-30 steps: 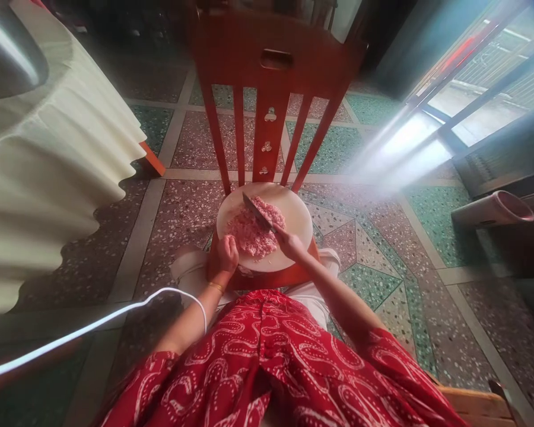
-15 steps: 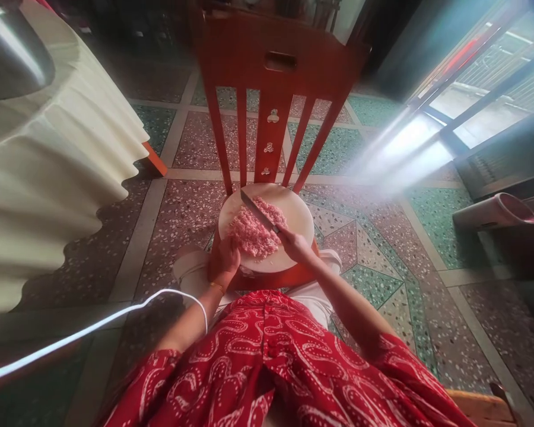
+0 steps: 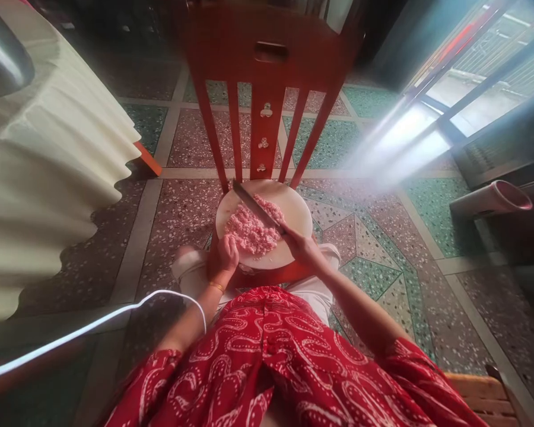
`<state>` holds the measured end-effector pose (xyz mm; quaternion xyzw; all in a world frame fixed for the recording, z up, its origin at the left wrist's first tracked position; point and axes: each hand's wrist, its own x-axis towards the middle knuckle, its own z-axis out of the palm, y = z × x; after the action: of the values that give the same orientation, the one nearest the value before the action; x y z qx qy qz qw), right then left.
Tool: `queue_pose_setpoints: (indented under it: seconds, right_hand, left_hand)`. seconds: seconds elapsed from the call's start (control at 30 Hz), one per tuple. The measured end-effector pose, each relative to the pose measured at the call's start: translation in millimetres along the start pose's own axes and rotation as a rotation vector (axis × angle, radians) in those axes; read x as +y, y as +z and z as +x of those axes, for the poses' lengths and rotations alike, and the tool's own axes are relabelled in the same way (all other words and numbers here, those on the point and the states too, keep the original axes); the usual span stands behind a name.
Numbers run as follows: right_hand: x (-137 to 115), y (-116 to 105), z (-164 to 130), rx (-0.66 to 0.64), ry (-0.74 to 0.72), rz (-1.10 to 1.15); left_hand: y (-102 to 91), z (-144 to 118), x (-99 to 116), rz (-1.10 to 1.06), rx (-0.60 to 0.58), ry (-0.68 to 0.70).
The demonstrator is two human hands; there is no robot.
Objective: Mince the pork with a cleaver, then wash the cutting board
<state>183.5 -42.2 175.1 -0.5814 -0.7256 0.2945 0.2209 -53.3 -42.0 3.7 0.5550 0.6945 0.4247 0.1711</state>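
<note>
Knife [image 3: 256, 206]: one, handle in the right hand's [image 3: 300, 242] closed grip; long axis over the meat [image 3: 249, 231] to the board's [image 3: 299, 204] far-left edge. Meat: minced, left of that grip, nearer the left hand [image 3: 228, 253]: curled at the near-left edge, hold cannot be told. Board: round, on red chair [image 3: 271, 77]. Floor [image 3: 196, 219]: speckled. Right: bright opening [image 3: 480, 115].

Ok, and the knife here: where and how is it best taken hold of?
Probably by the handle end of the knife, coming from the near right, where the right hand grips it. In this view the long blade slants across the pink minced meat and points far left, so the handle end faces the person, away from the blade.
</note>
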Motion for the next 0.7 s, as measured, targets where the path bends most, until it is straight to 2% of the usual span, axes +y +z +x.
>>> queue_pose_setpoints:
  seconds: [0.07, 0.13, 0.17, 0.23, 0.3, 0.37, 0.47, 0.57, 0.7]
  right_hand:
    - [-7, -8, 2, 0.131, -0.066, 0.051]
    - [-3, 2, 2, 0.198, -0.084, 0.083]
    - [3, 10, 0, 0.182, -0.064, 0.08]
    - [20, 27, -6, 0.051, 0.03, 0.04]
    - [32, 32, -14, -0.055, 0.121, 0.013]
    - [33, 22, -21, -0.04, 0.12, 0.038]
    - [22, -1, -28, 0.103, -0.003, 0.082]
    - [20, 1, -37, 0.172, -0.041, 0.058]
    - [38, 25, -48, -0.073, 0.11, -0.057]
  left_hand:
    - [0.7, 1, 3, -0.019, 0.031, 0.006]
    - [0.8, 1, 5, -0.012, 0.038, 0.002]
    - [0.2, 1, 6, 0.007, 0.032, -0.003]
    - [-1.7, 1, 7, 0.053, 0.017, -0.013]
    - [-3.5, 1, 6, 0.077, -0.002, -0.009]
    - [-3.4, 1, 5, 0.064, -0.011, 0.004]
    - [1.0, 2, 1, 0.022, 0.001, 0.014]
    - [5.3, 1, -3, 0.018, 0.024, 0.002]
    - [3.4, 0, -5, 0.055, -0.006, -0.017]
